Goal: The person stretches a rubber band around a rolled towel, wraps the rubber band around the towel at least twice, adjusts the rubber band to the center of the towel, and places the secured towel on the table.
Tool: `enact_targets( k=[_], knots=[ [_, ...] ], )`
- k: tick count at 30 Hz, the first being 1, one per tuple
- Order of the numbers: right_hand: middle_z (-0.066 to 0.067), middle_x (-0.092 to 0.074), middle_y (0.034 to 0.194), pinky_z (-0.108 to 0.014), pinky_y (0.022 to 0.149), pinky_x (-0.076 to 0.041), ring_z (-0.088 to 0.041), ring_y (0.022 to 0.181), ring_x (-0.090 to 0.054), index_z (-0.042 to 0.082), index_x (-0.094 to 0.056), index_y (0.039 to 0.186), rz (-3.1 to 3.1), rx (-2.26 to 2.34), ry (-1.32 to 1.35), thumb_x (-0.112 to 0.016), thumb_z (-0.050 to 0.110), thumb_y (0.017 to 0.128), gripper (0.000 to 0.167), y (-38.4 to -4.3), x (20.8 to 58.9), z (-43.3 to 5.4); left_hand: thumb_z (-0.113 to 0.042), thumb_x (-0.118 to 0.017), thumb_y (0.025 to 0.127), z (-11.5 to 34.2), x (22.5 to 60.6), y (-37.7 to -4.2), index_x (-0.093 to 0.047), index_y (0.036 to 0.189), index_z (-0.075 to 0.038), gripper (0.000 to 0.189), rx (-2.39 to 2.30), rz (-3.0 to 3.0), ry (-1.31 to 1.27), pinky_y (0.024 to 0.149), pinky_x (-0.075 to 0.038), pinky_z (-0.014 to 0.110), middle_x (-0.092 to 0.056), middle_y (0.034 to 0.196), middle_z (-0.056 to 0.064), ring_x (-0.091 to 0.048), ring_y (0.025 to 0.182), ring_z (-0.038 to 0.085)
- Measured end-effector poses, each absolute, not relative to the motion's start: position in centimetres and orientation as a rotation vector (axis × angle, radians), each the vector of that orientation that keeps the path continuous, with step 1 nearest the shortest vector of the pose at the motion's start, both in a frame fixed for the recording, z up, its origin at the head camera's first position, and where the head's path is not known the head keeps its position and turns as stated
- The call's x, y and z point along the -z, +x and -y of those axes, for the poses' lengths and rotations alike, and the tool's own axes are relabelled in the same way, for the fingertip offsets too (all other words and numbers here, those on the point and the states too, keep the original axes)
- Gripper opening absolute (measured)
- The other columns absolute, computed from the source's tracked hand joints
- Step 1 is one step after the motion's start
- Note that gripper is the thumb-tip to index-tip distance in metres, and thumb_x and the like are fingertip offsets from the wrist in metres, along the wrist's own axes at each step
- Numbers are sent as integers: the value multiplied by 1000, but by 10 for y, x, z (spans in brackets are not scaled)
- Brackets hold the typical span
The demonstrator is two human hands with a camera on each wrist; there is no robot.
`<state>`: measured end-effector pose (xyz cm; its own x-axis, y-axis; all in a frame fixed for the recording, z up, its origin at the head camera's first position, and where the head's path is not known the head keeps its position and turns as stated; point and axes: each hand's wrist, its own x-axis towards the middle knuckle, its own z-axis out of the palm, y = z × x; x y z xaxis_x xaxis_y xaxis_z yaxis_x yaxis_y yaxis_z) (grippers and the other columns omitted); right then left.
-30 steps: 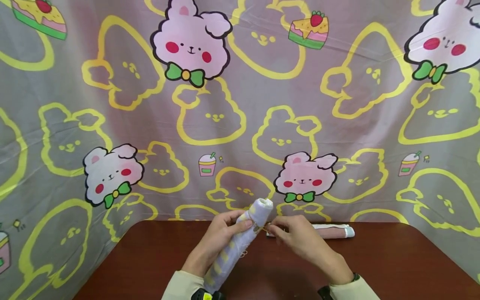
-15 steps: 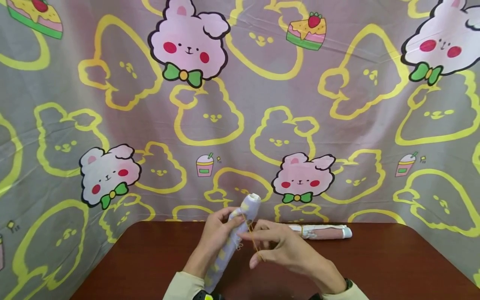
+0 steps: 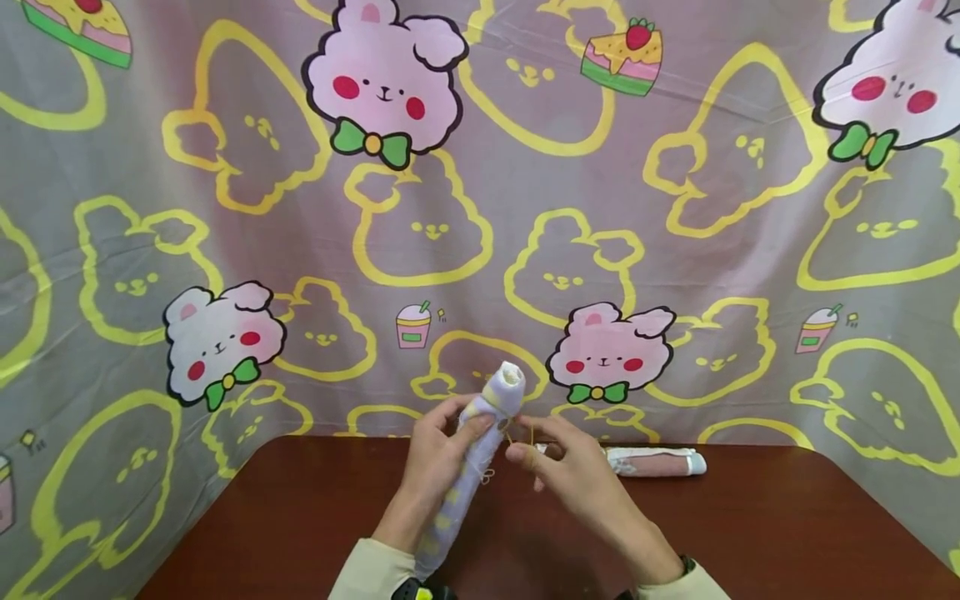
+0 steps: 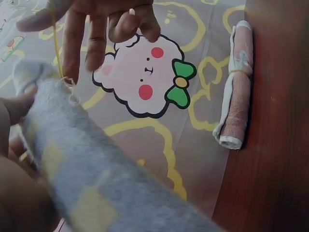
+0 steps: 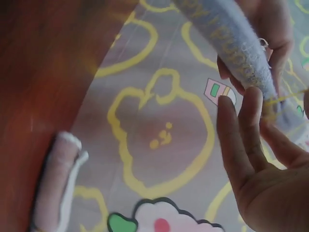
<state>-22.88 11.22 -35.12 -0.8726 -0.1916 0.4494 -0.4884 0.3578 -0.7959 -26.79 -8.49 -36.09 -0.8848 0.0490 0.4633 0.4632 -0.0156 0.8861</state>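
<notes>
Slanting upward, the left hand [image 3: 437, 457] grips a roll [image 3: 467, 482]

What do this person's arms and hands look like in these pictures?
Pale beige sleeves show on both sides. The left hand is ungloved, with a black wristband bearing a yellow mark; the right hand is ungloved too, with a dark wristband.
</notes>
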Motion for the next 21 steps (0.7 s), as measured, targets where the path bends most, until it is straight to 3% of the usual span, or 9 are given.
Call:
enact_targets(
  k=[5,9,13,18,21],
  knots=[
    [-15,-59,113,-41,70,-63,-27,73,-72,0,-71,124,2166,-1882,571,-74,22,102,32,-233,352,-117,-5,-75,98,84,361,-266,-74,121,1,25,2042,2002,-760,69,-55,28,-71,100,9,-66,81,18],
    [-16,-55,134,-45,78,-63,-28,98,-72,0,-66,135,2101,-1975,663,-78,28,99,47,-238,353,-125,-7,-71,100,84,361,-266,-72,123,3,25,2035,2073,-962,69,-57,29,-72,101,10,-68,81,18],
    [-14,-47,151,-42,86,-62,-33,118,-66,-2,-64,138,2107,-1929,763,-82,24,95,53,-241,350,-136,-11,-73,100,85,360,-266,-76,118,-2,21,1852,2194,-1074,69,-57,28,-73,100,7,-68,80,16],
    [-13,-42,158,-34,93,-58,-27,116,-69,0,-68,136,2271,-1650,788,-87,21,91,53,-243,348,-143,-16,-80,96,85,361,-263,-81,110,-15,15,1432,2303,-1079,75,-54,28,-73,100,-6,-64,85,10],
    [-16,-40,159,-33,93,-57,-23,112,-69,-1,-67,136,2365,-1490,815,-88,24,90,56,-243,348,-143,-23,-84,93,84,361,-260,-82,105,-21,12,1165,2337,-1036,71,-50,27,-70,92,-16,-60,80,6]
  ],
)
